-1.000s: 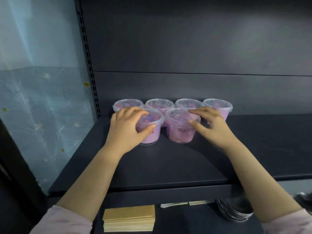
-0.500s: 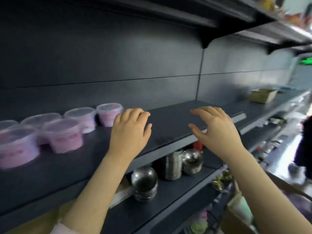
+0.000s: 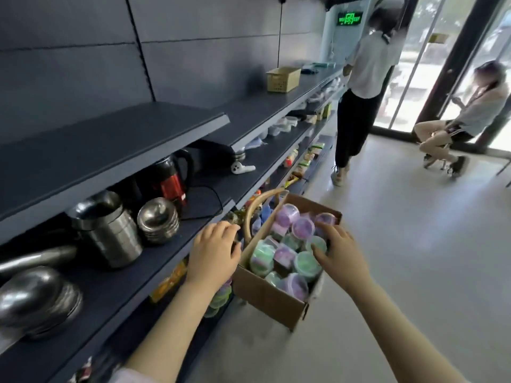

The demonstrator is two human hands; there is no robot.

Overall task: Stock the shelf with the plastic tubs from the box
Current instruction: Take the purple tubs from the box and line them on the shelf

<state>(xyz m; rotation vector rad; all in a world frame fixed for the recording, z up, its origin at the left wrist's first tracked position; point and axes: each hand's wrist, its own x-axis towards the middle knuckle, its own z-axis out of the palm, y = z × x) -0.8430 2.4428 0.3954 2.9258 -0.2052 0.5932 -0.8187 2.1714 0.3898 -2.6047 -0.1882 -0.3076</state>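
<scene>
Tubs: round plastic tubs with clear lids (image 3: 302, 228), purple and green contents, heaped loosely in an open brown cardboard box (image 3: 265, 297) on the pale floor, just beside the lower shelving. None is in hand.

Step in hand (judged): pick-up from the box. The tubs lie at mixed tilts, so take a top 1 that sits free, fingers round the wall below the lid rim rather than on the lid, and lift straight up clear of its neighbours. With 2 hands, 1 tub each is reasonable.

Right hand (image 3: 336, 250): over the far right of the heap, palm down, fingers spread and curved, thumb by a green tub (image 3: 318, 243). Not closed round anything; contact cannot be told.

Left hand (image 3: 213, 252): palm down near the box's left wall, apart from the tubs, fingers loosely bent, holding nothing.

Surroundings: dark grey upper shelf board (image 3: 110, 142) above left; stacked steel bowls (image 3: 157, 217) and a steel pot (image 3: 110, 233) on the shelf beneath.
</scene>
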